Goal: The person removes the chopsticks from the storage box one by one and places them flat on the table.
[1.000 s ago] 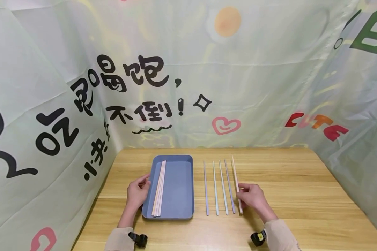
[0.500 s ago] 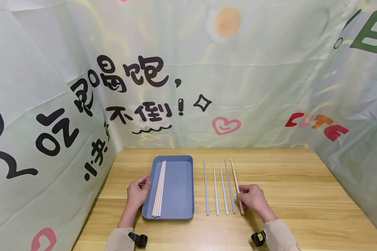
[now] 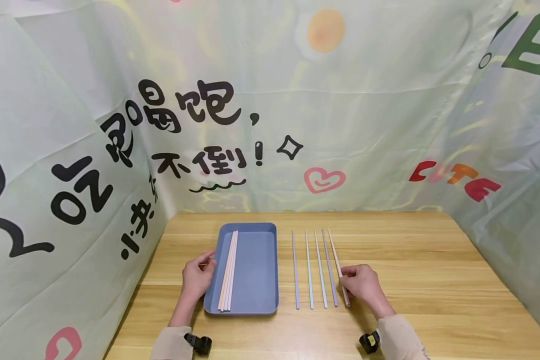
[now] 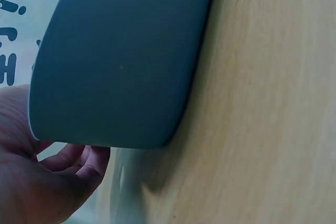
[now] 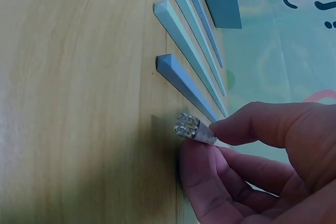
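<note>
In the head view my left hand holds the left rim of a blue-grey tray. Several pale pink chopsticks lie together along the tray's left side. My right hand pinches a pinkish chopstick between thumb and fingers, near its thick end. The patterned butt of that chopstick faces the right wrist camera. To its left, a purple chopstick, two pale blue-green chopsticks and a bluish-purple chopstick lie spaced in a row. The left wrist view shows the tray's outer side.
A wooden table carries everything. Printed cloth hangs behind the table and along both sides. Each wrist wears a small black camera.
The far end of the pinkish chopstick has swung left and lowered toward the purple one, while its near end shifted slightly right. My left hand and the tray stay put.
</note>
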Tool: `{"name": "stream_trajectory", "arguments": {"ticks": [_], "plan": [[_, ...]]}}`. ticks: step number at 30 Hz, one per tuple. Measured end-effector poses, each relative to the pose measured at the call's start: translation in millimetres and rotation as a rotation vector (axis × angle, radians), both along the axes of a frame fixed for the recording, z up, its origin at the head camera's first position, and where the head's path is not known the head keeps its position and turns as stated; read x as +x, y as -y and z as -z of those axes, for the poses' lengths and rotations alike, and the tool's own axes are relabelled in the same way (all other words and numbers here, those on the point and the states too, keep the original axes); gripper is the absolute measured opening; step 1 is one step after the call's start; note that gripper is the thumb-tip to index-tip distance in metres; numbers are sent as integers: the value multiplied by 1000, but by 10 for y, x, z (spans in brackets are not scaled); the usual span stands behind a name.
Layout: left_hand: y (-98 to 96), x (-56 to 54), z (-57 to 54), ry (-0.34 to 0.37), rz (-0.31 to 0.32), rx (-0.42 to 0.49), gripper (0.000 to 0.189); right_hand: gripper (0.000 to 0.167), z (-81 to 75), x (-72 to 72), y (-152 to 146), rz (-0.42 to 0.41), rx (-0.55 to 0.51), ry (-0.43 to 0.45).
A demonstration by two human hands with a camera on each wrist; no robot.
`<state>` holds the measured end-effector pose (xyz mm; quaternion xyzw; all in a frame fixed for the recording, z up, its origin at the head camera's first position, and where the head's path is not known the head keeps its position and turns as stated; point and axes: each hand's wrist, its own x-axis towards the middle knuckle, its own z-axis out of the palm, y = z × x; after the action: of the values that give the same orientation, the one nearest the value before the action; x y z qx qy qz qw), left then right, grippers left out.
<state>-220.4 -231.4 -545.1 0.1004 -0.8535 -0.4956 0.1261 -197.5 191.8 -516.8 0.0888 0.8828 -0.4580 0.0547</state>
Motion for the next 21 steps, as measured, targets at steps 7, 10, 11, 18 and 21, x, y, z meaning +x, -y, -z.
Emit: {"name": "stream_trajectory", "arguments": {"ticks": [7, 10, 11, 18, 21], "plan": [[-9, -6, 4, -12, -10, -12, 33, 35, 34, -13, 8, 11, 20, -9], [-10, -7, 8, -3, -13, -12, 33, 34, 50, -14, 11, 16, 21, -11], [-12, -8, 9, -3, -13, -13, 33, 34, 54, -14, 13, 18, 21, -14], [-10, -4, 13, -22, -15, -15, 32, 31, 82, -19, 22, 34, 29, -17], [-12, -5, 8, -16, -16, -9, 32, 31, 68, -19, 20, 29, 38, -14]]}}
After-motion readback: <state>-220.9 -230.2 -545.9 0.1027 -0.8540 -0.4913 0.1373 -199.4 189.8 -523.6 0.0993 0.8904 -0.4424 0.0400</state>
